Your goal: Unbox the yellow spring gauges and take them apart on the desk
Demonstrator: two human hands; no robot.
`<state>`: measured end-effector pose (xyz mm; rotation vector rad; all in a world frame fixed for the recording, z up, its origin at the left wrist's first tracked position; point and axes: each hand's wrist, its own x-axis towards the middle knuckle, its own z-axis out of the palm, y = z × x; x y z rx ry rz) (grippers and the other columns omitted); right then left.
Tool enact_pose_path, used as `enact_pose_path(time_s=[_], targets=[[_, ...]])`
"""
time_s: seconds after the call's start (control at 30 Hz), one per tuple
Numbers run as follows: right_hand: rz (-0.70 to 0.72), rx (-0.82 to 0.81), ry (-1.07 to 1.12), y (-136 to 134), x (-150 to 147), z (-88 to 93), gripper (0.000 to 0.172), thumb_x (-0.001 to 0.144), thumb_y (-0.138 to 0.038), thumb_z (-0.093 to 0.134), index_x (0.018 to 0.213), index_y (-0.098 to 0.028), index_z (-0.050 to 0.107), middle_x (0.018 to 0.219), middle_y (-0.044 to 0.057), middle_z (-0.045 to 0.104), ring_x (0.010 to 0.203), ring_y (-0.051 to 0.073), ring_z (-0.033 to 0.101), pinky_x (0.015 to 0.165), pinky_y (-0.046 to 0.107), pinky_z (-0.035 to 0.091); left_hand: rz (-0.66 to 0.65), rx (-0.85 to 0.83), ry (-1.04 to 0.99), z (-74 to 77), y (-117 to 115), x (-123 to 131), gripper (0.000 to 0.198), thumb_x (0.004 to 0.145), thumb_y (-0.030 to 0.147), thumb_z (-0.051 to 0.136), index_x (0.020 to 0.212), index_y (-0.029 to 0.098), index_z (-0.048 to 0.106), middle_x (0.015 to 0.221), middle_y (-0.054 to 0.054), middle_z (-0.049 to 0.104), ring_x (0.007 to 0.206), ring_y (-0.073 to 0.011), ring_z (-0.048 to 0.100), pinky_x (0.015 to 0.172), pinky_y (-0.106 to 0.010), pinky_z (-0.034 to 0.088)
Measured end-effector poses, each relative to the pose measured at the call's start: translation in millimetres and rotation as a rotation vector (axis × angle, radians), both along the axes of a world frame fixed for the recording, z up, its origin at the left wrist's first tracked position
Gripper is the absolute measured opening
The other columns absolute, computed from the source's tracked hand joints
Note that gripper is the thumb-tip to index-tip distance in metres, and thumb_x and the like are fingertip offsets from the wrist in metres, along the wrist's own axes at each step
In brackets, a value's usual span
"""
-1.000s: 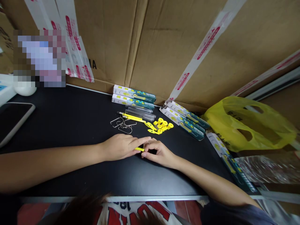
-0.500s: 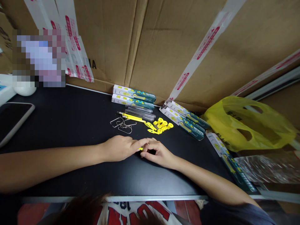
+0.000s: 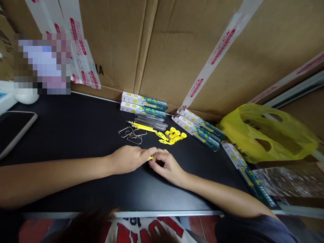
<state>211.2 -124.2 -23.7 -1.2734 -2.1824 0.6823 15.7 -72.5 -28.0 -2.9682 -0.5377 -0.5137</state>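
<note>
My left hand is closed on a small yellow plastic piece, mostly hidden by the fingers. Against it, my right hand pinches a thin metal wire at the end of the yellow piece. The fingers of both hands meet low over the black table. Beyond them lie several bent metal hooks, yellow rods with springs, clear plastic tubes and a cluster of yellow caps. Flat yellow clips lie beside the caps.
Printed narrow boxes lie at the back, with more boxes to their right and another box at the right edge. A yellow plastic bag sits far right. A phone rests left. Large cardboard walls the back.
My right fingers have shifted slightly left, closer to my left fingers. The thin wire has turned and now stands beside the yellow piece's end. The loose parts stay put.
</note>
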Motion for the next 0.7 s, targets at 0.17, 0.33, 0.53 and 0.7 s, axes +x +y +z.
enact_pose_path(time_s=[0.17,0.33,0.53,0.7], targets=[[-0.008,-0.041,0.025,1.1,-3.3,-1.6,0.031,0.092,-0.034,0.051,0.068,-0.018,0.063,0.070,0.001,0.065,0.071,0.014,0.054,0.075,0.030,0.037,0.015,-0.091,-0.029,1.5,1.0,-0.6,0.033,0.092,0.018,0.038,0.124,0.014,0.037,0.076,-0.003,0.066,0.066,-0.0170,0.066,0.054,-0.022,0.049],[0.043,-0.069,0.110,1.7,-0.4,0.2,0.034,0.093,-0.035,0.049,0.070,-0.017,0.067,0.070,0.002,0.067,0.071,0.014,0.056,0.077,0.030,0.037,0.044,-0.132,-0.038,2.3,0.1,-1.3,0.042,0.094,0.022,0.038,0.135,0.018,0.028,0.084,-0.003,0.068,0.072,-0.0170,0.068,0.059,-0.024,0.051],[0.097,-0.101,0.233,3.1,-1.8,6.8,0.040,0.093,-0.038,0.047,0.067,-0.015,0.067,0.056,-0.001,0.059,0.060,0.011,0.053,0.069,0.026,0.038,0.036,-0.144,-0.098,1.3,-0.8,1.0,0.032,0.095,0.025,0.038,0.125,0.014,0.040,0.094,-0.006,0.069,0.077,-0.0170,0.068,0.063,-0.025,0.052],[0.135,-0.117,0.283,3.8,-1.7,5.5,0.041,0.093,-0.038,0.047,0.066,-0.014,0.066,0.047,-0.003,0.051,0.053,0.010,0.049,0.066,0.025,0.040,-0.050,-0.029,-0.122,-2.2,-0.4,1.5,0.023,0.096,0.021,0.034,0.110,0.010,0.050,0.091,-0.007,0.068,0.077,-0.0186,0.067,0.064,-0.028,0.052]])
